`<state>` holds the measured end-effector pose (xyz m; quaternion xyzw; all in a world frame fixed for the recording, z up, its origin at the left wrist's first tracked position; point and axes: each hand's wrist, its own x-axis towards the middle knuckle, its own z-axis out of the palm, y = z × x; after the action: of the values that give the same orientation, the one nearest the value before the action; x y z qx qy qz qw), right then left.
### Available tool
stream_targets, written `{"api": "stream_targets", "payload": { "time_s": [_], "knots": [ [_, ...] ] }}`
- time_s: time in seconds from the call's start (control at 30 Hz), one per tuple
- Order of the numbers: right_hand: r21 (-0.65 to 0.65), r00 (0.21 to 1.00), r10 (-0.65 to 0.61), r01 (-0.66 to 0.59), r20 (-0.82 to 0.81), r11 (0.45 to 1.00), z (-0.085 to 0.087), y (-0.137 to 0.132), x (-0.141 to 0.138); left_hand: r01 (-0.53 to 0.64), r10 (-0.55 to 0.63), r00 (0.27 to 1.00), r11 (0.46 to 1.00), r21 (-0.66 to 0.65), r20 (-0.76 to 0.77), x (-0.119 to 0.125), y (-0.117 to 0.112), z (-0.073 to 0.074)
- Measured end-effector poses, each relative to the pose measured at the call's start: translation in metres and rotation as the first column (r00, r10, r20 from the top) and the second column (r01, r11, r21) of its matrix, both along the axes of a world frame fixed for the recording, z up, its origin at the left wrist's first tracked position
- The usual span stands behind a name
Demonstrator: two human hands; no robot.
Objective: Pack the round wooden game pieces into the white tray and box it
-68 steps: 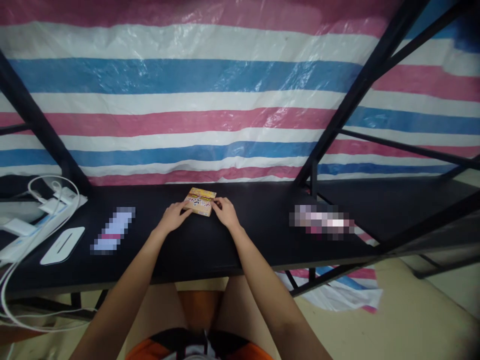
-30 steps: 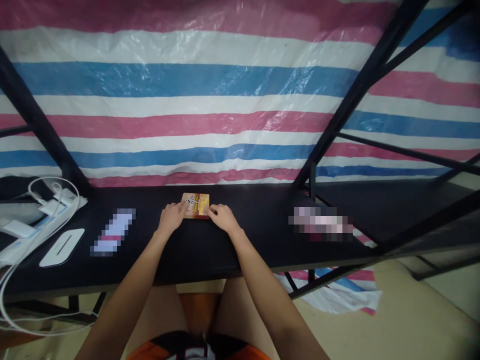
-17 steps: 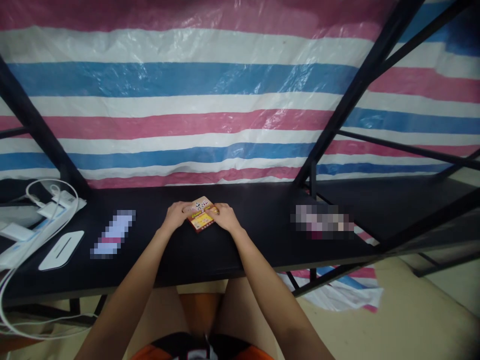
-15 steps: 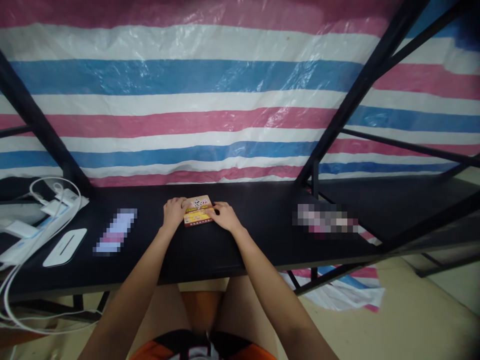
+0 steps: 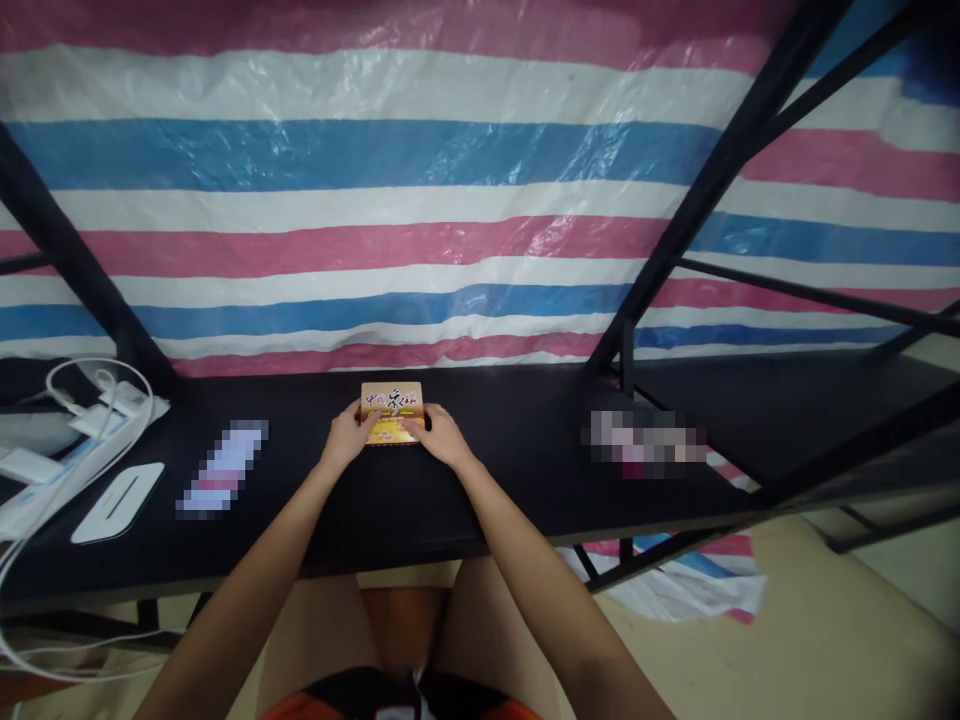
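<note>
A flat Chinese chess box [image 5: 392, 403], brown on top and yellow below with printed characters, sits on the black table [image 5: 405, 510]. My left hand [image 5: 351, 434] grips its left edge, with the thumb over the front face. On the opposite edge my right hand [image 5: 442, 434] holds it the same way, thumb on the yellow part. The fingers behind the box's sides are partly hidden.
To the left lie a blurred-out phone-like item [image 5: 225, 468], a white flat plate with a slot [image 5: 118, 503] and white cables with adapters [image 5: 112, 410]. A blurred item [image 5: 641, 443] is at the right. Black metal posts [image 5: 660, 240] flank a striped sheet [image 5: 390, 240].
The box has turned from a slight tilt to straight, and its printed face shows more fully. Both hands have shifted with it and keep hold of its sides.
</note>
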<state>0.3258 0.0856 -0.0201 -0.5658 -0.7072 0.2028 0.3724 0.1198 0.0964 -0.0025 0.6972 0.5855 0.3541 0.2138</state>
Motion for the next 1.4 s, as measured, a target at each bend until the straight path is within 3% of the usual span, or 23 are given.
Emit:
{"api": "stream_targets", "payload": {
  "time_s": [0.1, 0.2, 0.4, 0.63, 0.87, 1.03, 1.4],
  "knots": [
    [-0.076, 0.969, 0.018, -0.038, -0.246, 0.996, 0.001, 0.002, 0.003, 0.045, -0.035, 0.966, 0.998, -0.034, 0.255, 0.001, 0.005, -0.003],
    [-0.129, 0.892, 0.049, -0.120, -0.450, 0.984, 0.000, 0.004, 0.004, 0.096, -0.059, 0.907, 0.993, -0.069, 0.417, 0.001, 0.005, -0.002],
    [-0.134, 0.758, 0.119, -0.263, -0.641, 0.955, -0.001, 0.007, 0.007, 0.342, -0.185, 0.819, 0.917, -0.204, 0.544, -0.002, 0.003, -0.001],
    [-0.078, 0.785, 0.135, -0.227, -0.605, 0.971, -0.004, 0.009, 0.008, 0.312, -0.211, 0.844, 0.941, -0.130, 0.493, -0.004, 0.004, -0.004],
    [0.000, 0.920, 0.076, -0.082, -0.386, 0.997, -0.002, 0.006, 0.009, 0.260, -0.204, 0.863, 0.964, -0.060, 0.461, 0.000, -0.002, -0.003],
    [0.039, 0.927, 0.082, -0.072, -0.366, 0.997, 0.005, 0.001, 0.009, 0.268, -0.229, 0.851, 0.963, -0.016, 0.472, 0.002, 0.000, -0.005],
    [0.061, 0.957, 0.069, -0.054, -0.282, 0.997, -0.003, 0.005, 0.013, 0.290, -0.236, 0.844, 0.956, -0.042, 0.481, 0.005, -0.005, -0.001]
  ]
}}
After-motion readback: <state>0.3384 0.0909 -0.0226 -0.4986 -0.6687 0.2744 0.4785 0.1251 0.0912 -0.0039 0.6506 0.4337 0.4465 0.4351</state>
